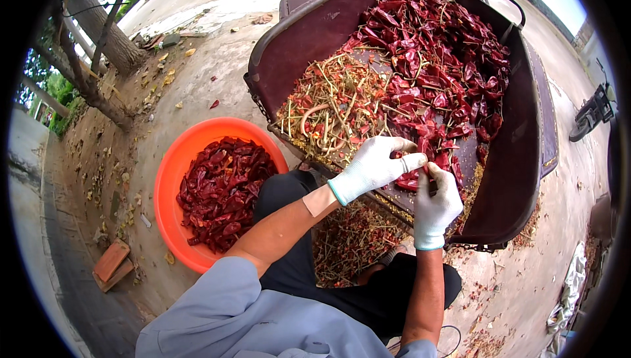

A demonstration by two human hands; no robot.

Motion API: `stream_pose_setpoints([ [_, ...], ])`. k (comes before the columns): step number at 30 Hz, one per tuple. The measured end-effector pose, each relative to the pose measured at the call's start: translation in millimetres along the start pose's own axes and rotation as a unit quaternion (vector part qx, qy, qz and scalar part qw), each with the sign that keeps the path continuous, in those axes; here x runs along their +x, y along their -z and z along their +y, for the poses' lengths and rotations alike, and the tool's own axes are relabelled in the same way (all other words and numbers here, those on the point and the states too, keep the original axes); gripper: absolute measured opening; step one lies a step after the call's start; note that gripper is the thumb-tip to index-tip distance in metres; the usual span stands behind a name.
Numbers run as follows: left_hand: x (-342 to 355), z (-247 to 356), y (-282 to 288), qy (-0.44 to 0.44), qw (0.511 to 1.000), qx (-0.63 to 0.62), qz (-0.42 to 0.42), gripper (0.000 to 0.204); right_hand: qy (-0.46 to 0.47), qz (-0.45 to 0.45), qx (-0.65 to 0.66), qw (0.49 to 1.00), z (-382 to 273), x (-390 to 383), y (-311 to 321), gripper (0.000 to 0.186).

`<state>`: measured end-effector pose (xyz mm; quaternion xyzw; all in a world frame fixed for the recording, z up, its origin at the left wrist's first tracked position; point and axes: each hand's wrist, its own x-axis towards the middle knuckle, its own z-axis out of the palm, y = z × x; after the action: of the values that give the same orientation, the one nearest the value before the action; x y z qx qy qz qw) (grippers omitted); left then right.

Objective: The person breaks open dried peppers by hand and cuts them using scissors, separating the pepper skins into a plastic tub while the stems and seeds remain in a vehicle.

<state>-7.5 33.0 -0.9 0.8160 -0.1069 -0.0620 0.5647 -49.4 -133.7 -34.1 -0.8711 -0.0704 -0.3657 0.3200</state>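
Note:
White gloves with pale blue cuffs cover both my hands, which meet over the near edge of a dark maroon cart bed (276, 49). My left hand (378, 166) has its fingers closed at the stem end of a dried red chili pepper (427, 169). The fingers of my right hand (439, 203) pinch the same chili pepper, mostly hidden between the gloves. Beyond them lies a large heap of dried red chili peppers (447, 62). Left of that heap is a pile of pale stems and scraps (335, 92).
An orange basin (169, 194) of dried chili peppers stands on the ground by my left knee. Stem litter (351, 240) covers the ground between my legs. Bricks (113, 263) lie at far left, below tree trunks (108, 26). A parked motorbike (593, 111) is at far right.

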Motion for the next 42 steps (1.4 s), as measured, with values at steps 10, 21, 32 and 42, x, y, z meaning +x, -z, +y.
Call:
stream_pose_setpoints([
  [10,-4,-9,0,-0.136,0.969,0.200,0.050,0.030,-0.256,-0.168,0.311,0.900,-4,7,5,0.019],
  [21,-8,1,8,-0.077,0.972,0.159,-0.156,0.035,-0.080,-0.156,0.216,0.961,-10,17,25,0.009],
  [32,-11,-14,-16,-0.260,0.937,0.232,0.005,0.018,-0.320,-0.135,0.364,0.864,-6,9,21,0.015],
  [42,-6,7,13,-0.062,0.971,-0.225,-0.057,0.022,-0.257,-0.115,0.333,0.900,33,21,31,0.016],
])
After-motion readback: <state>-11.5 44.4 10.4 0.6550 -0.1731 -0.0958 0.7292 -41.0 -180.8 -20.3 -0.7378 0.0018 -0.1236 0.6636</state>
